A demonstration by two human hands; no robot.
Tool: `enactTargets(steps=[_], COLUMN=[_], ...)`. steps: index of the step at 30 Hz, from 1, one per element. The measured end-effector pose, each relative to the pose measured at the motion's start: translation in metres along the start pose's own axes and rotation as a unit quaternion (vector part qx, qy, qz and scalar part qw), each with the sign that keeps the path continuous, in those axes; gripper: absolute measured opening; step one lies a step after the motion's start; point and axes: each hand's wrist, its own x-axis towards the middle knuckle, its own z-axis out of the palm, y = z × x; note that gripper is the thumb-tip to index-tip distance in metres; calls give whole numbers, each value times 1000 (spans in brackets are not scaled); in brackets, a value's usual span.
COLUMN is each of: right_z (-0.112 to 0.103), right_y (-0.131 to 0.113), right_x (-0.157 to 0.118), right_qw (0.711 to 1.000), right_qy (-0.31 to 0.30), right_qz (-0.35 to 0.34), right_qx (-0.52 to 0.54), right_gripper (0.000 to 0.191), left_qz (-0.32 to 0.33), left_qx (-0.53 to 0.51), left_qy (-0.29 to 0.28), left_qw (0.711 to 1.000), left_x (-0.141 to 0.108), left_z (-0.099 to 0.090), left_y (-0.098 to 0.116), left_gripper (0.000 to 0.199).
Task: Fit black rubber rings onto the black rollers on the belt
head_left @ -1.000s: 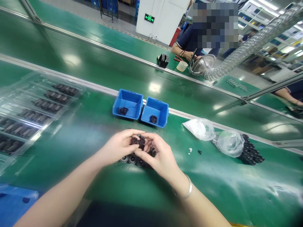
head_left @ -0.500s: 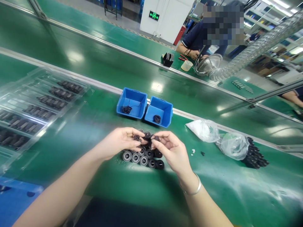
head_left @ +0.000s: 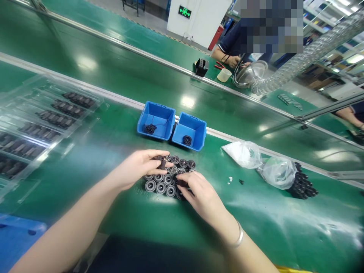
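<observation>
Right hand (head_left: 200, 194), moved farther from two bins (head_left: 190, 124), and left hand (head_left: 135, 168) each pinch one dark part (head_left: 163, 164).

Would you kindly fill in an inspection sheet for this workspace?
Surface: glossy green tabletop, reflecting light.
Job's things: round dark ringed parts, set in close rows.
Clutter: loose white bits; loose black bits.
Hands: left hand holds a small dark piece; right hand holds another dark piece at the rows.
Cables: thin black coils in two blue plastic bins; kind unclear.
Surroundings: co-worker's hand near a transparent ribbed duct; green exit sign.
</observation>
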Motion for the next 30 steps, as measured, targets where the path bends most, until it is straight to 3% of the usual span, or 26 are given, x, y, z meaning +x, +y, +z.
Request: enactTargets(steps=[13,19,23,25,27,30], right_z=[-11,-12,-17,-20,-18,-10], right_y=[-2,-2,-4,-6,-9,-17], right_x=[7,9,6,6,10,24], right_qw=[997,997,999,998,982,908], right_qy=[-55,-49,-26,40,102,85], right_qz=[-23,-31,-11,35,97,145], right_qx=[-46,-59,-31,17,130,385], right_gripper=[31,28,39,39,35,39], left_qz=[0,18,30,34,49,88], left_qx=[-21,0,16,33,55,75], left_qy=[14,0,-2,-2,-9,-13], left_qw=[1000,1000,999,999,997,993], left_x=[-2,-1,0,0,-1,-2], left_z=[-1,-3,-4,-3,-1,2], left_y=[1,-2,-1,0,-1,-3], left_gripper=[36,41,39,36,33,29])
